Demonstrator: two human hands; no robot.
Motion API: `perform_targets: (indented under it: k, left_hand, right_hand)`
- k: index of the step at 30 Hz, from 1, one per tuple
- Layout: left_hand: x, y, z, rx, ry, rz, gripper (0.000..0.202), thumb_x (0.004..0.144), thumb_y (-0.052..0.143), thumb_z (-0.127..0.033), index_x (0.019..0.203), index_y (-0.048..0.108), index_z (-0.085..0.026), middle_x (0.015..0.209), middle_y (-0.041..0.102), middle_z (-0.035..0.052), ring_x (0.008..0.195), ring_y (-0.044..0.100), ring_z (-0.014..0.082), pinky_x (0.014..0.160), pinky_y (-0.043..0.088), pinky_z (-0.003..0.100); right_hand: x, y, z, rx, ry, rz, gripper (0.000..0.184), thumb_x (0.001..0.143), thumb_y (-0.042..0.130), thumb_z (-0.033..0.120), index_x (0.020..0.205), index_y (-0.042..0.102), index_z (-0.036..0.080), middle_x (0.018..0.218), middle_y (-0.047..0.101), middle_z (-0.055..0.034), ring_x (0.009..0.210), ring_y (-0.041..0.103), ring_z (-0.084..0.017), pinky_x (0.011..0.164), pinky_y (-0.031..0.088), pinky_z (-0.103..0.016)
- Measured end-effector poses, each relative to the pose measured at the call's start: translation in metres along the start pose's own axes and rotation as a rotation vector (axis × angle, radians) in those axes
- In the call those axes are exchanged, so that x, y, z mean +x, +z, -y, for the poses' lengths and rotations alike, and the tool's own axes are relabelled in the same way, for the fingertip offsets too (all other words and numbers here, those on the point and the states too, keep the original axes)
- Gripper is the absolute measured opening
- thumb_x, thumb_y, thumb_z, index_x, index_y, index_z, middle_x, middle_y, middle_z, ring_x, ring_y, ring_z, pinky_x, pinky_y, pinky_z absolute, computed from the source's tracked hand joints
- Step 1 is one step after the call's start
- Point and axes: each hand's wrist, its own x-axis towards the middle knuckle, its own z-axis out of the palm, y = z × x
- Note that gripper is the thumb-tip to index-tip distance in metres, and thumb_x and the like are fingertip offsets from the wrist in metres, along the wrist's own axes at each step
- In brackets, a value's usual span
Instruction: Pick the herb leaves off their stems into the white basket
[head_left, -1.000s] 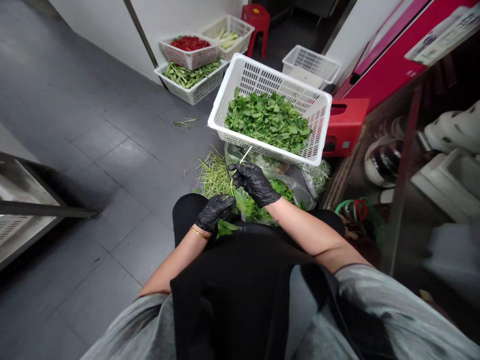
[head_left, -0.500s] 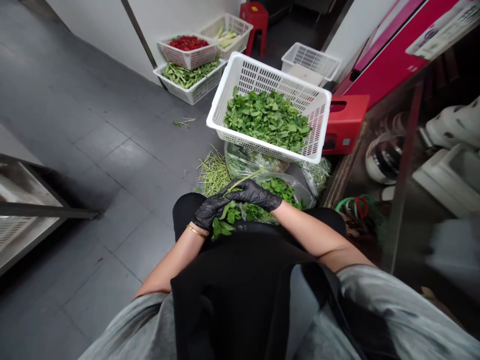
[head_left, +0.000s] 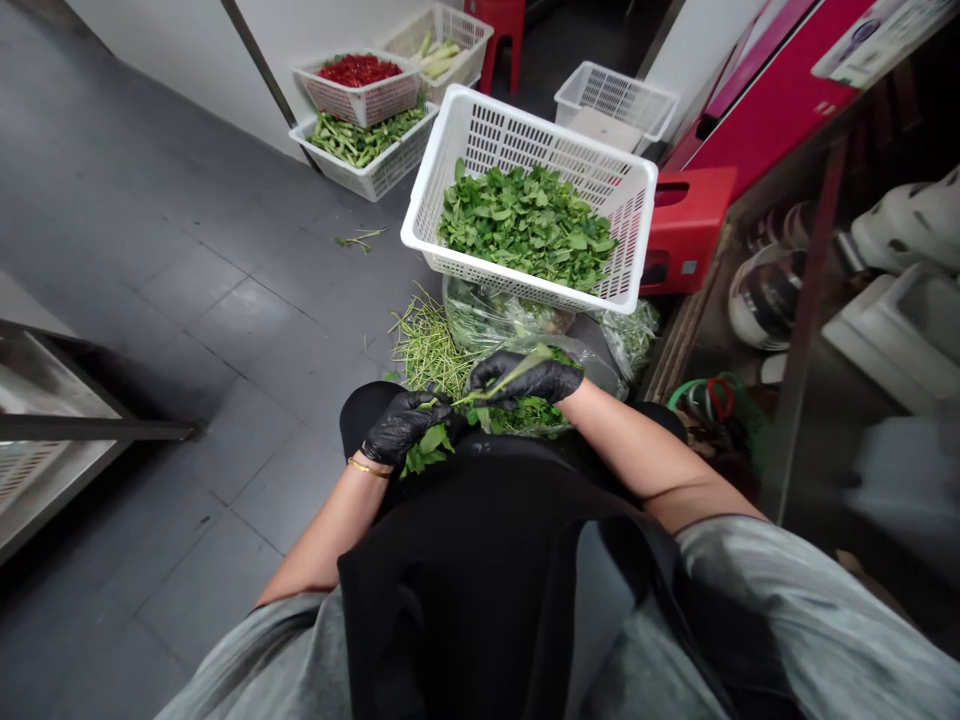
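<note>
My left hand (head_left: 405,424), in a black glove, is closed on a leafy green sprig (head_left: 429,450) whose leaves hang below the fingers. My right hand (head_left: 529,380), gloved the same way, pinches a pale green stem (head_left: 517,372) that slants up past its fingers. The stem's lower end reaches toward my left fingers; whether it is still joined to the sprig I cannot tell. Just beyond the hands a heap of bare stems (head_left: 431,345) lies on the floor. Beside it, under my right hand, an opened clear plastic bag (head_left: 600,365) holds more leafy greens (head_left: 525,415).
A white basket (head_left: 525,278) of picked leaves stands ahead, by a red stool (head_left: 694,235). Farther left are baskets of red chillies (head_left: 360,70), cut green vegetables (head_left: 360,140) and pale stalks (head_left: 439,58). A metal shelf (head_left: 806,330) runs along the right.
My hands have moved apart, the left toward the left and the right toward the right. The stem now stretches between them. The view has shifted slightly.
</note>
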Motion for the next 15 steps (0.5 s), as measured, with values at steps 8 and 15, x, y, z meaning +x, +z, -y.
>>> perform_targets:
  k: [8,15]
  left_hand:
    - [0.004,-0.007,0.011,-0.507,-0.051,-0.061,0.013,0.075,0.077,-0.024,0.073,0.068,-0.015,0.047,0.051,-0.0029,0.037,0.044,0.0079,0.038,0.038,0.02]
    - [0.026,0.004,0.022,-0.49,-0.12,0.013,0.022,0.075,0.077,-0.023,0.092,0.068,-0.014,0.044,0.04,-0.01,0.033,0.035,0.0049,0.035,0.029,0.017]
  right_hand:
    - [-0.006,-0.042,-0.07,0.572,-0.085,-1.017,0.039,0.061,0.078,0.042,0.073,0.047,0.022,0.06,0.051,0.0084,0.056,0.052,-0.008,0.053,0.044,-0.02]
    - [0.014,0.017,-0.049,0.299,-0.143,-0.66,0.038,0.067,0.078,0.05,0.082,0.064,0.018,0.063,0.059,0.0043,0.05,0.051,-0.009,0.049,0.042,-0.023]
